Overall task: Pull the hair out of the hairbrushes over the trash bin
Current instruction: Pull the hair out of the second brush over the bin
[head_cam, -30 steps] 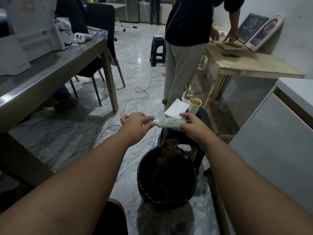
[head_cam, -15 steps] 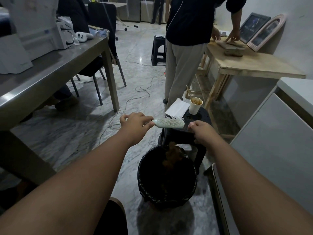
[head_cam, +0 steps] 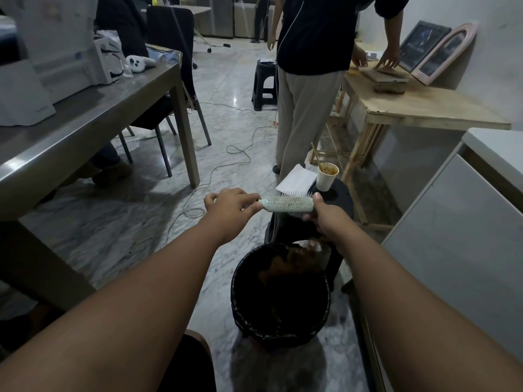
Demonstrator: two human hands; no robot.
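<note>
Two hands hold one hairbrush (head_cam: 288,204) level, just above and beyond the trash bin (head_cam: 237,306). It is pale mint, with an oblong head whose thin, light bristles point up and away from the bin. Above the bin's left side, the left hand (head_cam: 230,206) is curled round the handle. The right hand (head_cam: 325,215) pinches the head's far end, thumb up against the tip and fingers beneath. Half a second ago that hand was off the brush and lower toward the bin. Brownish hair (head_cam: 288,267) lies inside the bin.
</note>
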